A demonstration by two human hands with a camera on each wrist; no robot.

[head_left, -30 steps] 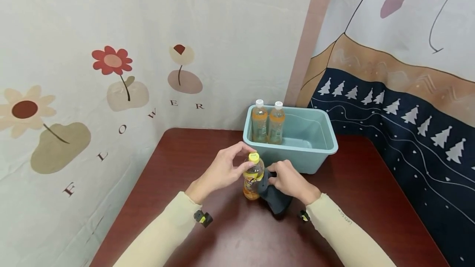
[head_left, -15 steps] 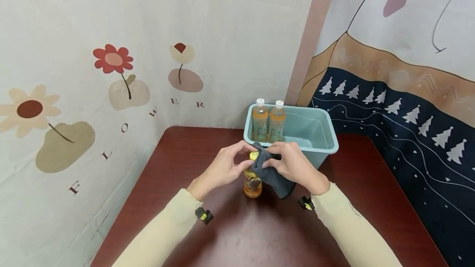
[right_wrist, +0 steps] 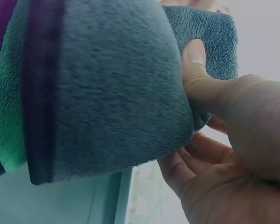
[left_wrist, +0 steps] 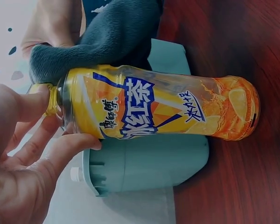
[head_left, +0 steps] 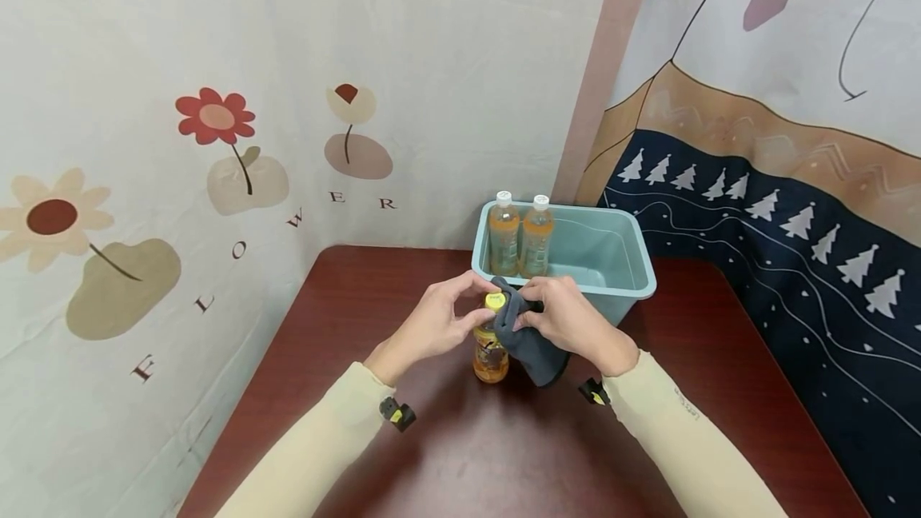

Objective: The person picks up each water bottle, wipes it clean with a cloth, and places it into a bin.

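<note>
A drink bottle (head_left: 491,362) with a yellow cap and a yellow-and-orange label stands upright on the table. My left hand (head_left: 435,320) grips it around the neck, just below the cap; the label (left_wrist: 135,105) faces the left wrist camera. With thumb and fingers, my right hand (head_left: 576,322) pinches a folded dark grey cloth (head_left: 536,352). The cloth's upper end touches the right side of the bottle near the cap, while its lower part hangs down. In the right wrist view the cloth (right_wrist: 116,88) hides the bottle.
Behind the hands, a pale blue-green tub (head_left: 623,306) stands at the table's back edge. Two white-capped bottles, one on the left (head_left: 504,245) and one beside it (head_left: 536,246), stand in its left end. Printed fabric (head_left: 446,102) hangs behind the dark red table (head_left: 374,282).
My right hand has raised the cloth from beside the bottle's body to its neck and cap. The left hand has kept its grip there. Over the last half second little has moved.
</note>
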